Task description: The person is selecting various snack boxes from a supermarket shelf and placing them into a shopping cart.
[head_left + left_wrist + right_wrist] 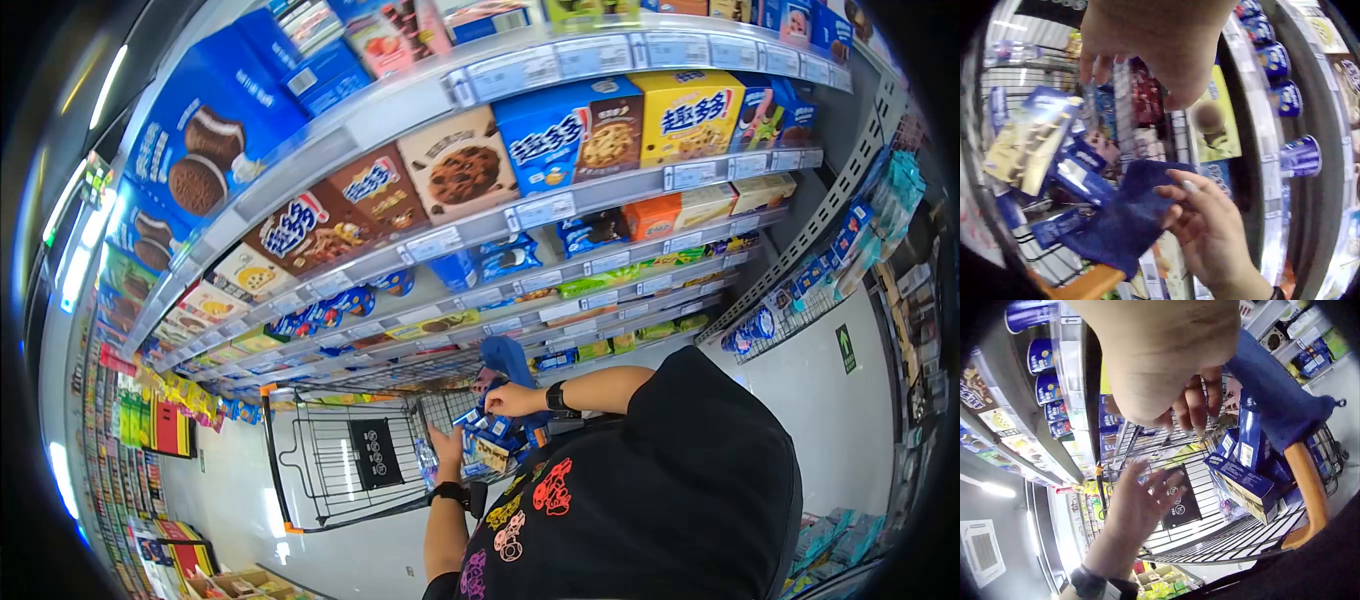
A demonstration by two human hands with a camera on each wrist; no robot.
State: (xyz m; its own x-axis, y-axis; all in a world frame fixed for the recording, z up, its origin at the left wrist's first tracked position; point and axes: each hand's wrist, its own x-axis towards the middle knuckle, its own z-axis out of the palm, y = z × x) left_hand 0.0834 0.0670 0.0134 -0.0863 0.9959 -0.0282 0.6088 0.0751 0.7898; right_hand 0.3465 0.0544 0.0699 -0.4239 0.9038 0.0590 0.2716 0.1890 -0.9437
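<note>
A plain, dark-blue cloth [1125, 215] is seen, loosely creased and draped at the near end of the cart [274, 460], beside an orange corner piece [1309, 487]. The right hand [1210, 234] is placed at its edge, fingers partly bent; whether it is gripped cannot be told. The left hand [1135, 506] is held open and empty. In the cart, blue boxes [1241, 487] are jumbled, partly hidden by the cloth. Beyond, shelves [540, 210] are filled with biscuit packages [465, 170].
</note>
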